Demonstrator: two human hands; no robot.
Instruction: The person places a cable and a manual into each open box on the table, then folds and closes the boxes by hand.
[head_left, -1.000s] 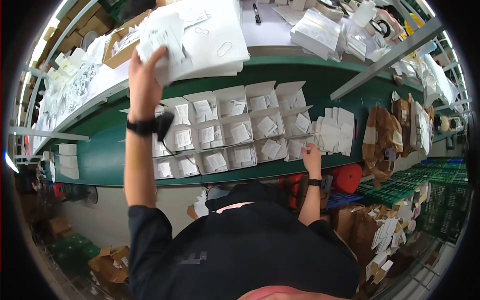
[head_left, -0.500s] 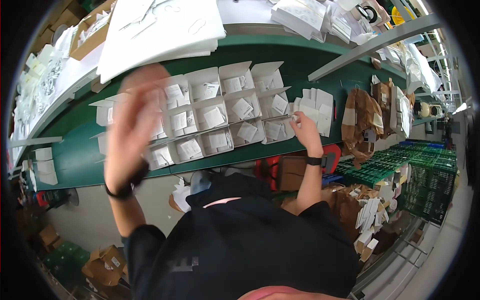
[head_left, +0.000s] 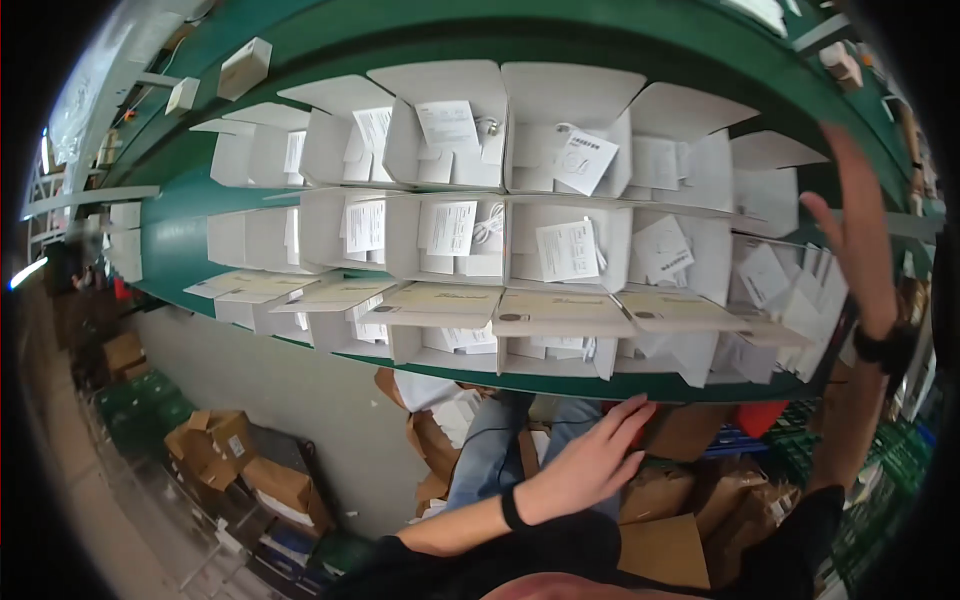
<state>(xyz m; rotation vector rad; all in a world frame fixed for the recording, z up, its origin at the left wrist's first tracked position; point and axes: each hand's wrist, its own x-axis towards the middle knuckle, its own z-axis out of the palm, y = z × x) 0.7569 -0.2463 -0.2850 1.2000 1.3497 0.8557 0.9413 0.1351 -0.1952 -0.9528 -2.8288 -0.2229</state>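
Observation:
Three rows of open white boxes (head_left: 570, 272) stand side by side on the green table (head_left: 175, 235). White printed leaflets (head_left: 567, 250) lie in many of them, and a coiled white cable (head_left: 488, 226) shows in one. Printed flaps (head_left: 562, 312) rise along the near row and partly hide its contents. My left hand (head_left: 590, 460) is just off the table's front edge, fingers stretched out, holding nothing I can see. At the right end of the rows, my right hand (head_left: 855, 220) is raised with the thumb apart, beside white carton pieces (head_left: 812, 310). Nothing shows in it.
Two small white boxes (head_left: 245, 68) sit at the far left by a metal rail (head_left: 90, 200). Opened brown cartons (head_left: 210, 445) are on the floor at left. Brown cardboard (head_left: 662, 550) and green crates (head_left: 905, 450) stand at right below the table.
The view has swung and come closer to the boxes. My left hand has gone from above the left boxes to the front edge; my right has left the near-right box for the right end.

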